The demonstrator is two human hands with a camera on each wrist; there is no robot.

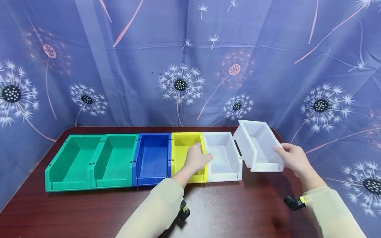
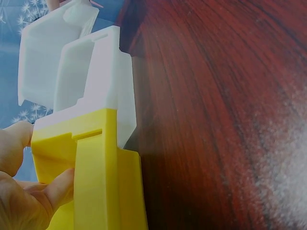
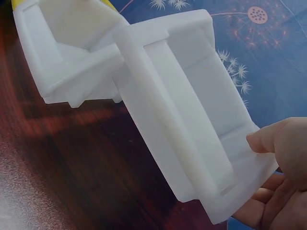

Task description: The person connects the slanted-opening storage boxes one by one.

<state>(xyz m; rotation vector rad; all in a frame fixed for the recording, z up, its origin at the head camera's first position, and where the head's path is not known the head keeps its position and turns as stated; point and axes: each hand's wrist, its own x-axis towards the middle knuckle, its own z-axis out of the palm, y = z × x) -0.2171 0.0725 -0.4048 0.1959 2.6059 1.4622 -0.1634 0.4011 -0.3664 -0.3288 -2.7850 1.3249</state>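
Observation:
My right hand [image 1: 293, 157] grips the right wall of a white storage bin [image 3: 192, 110], thumb inside and fingers outside. That bin is raised and tilted, its left side close against the right wall of a second white bin [image 1: 223, 158]. My left hand [image 1: 194, 158] reaches into the yellow bin [image 2: 96, 177]. Its thumb lies over the wall between the yellow and white bins, and its other fingers are inside the yellow one. In the left wrist view the fingers [image 2: 60, 189] show behind the yellow front lip.
Left of the yellow bin, a blue bin [image 1: 153, 162] and two green bins, the nearer one [image 1: 114, 158] and the outer one [image 1: 69, 162], continue the joined row. They stand on a dark red wooden table [image 1: 238, 211]. A blue dandelion-print curtain [image 1: 137, 82] hangs behind.

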